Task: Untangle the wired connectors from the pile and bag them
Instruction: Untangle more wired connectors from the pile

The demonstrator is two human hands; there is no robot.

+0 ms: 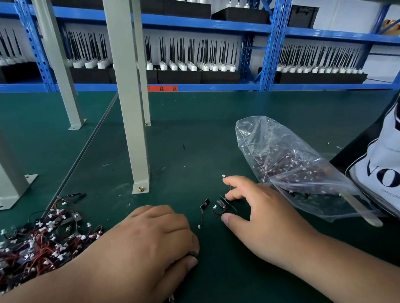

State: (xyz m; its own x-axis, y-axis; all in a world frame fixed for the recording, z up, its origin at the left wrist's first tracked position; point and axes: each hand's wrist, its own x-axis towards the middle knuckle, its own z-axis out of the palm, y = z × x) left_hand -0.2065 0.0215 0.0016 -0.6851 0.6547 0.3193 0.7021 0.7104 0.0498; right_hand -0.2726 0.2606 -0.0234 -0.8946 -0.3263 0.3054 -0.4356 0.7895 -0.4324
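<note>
Right hand (pixel 259 213) spread open over small loose black wired connectors (pixel 221 207) on dark green counter (pixel 192 132), between tangled red-and-black connector pile (pixel 34 248) and clear plastic bag (pixel 291 165). Left hand (pixel 153 245) curled, knuckles up; grip unclear. Best to pinch one connector by its body, lift free of neighbours, then bag.
</note>
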